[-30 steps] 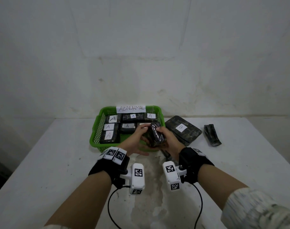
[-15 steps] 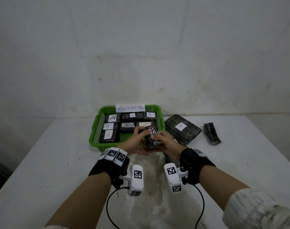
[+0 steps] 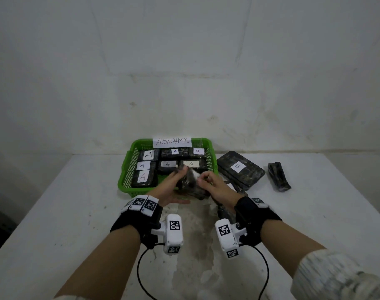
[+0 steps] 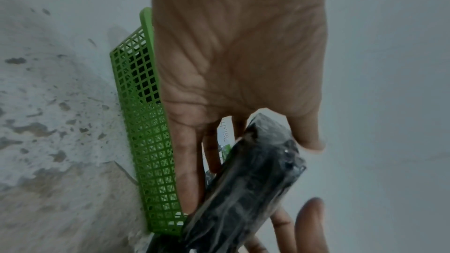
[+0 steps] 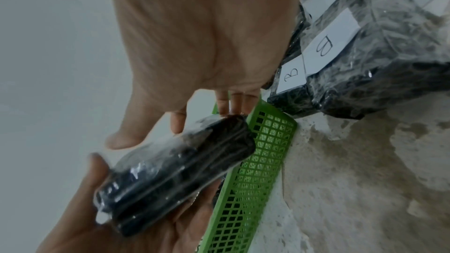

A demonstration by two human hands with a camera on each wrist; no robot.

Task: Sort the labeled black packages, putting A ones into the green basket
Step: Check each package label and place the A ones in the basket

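Observation:
I hold a black plastic-wrapped package (image 3: 190, 184) (image 4: 243, 189) (image 5: 175, 170) in both hands, just above the front right corner of the green basket (image 3: 125, 185) (image 4: 151, 161) (image 5: 255, 161). My left hand (image 3: 173, 187) (image 4: 263, 151) cups it from below, thumb on its upper end. My right hand (image 3: 206, 180) (image 5: 175, 122) pinches its far end with curled fingers. A pale patch shows on the package's top; I cannot read a letter. Several packages marked A (image 3: 144, 179) lie in the basket, which carries an "ABNORMAL" sign (image 3: 172, 142).
Right of the basket lies a large black package marked B (image 3: 238, 169) (image 5: 365, 55), with another B package beside it in the right wrist view. Further right lies a small unlabelled black package (image 3: 278, 176). A white wall stands behind the table (image 3: 55, 213).
The package has been turned in my hands and now tilts more, with a pale patch showing on top. My right fingers have shifted to its far end. Both hands stay at the basket's front corner.

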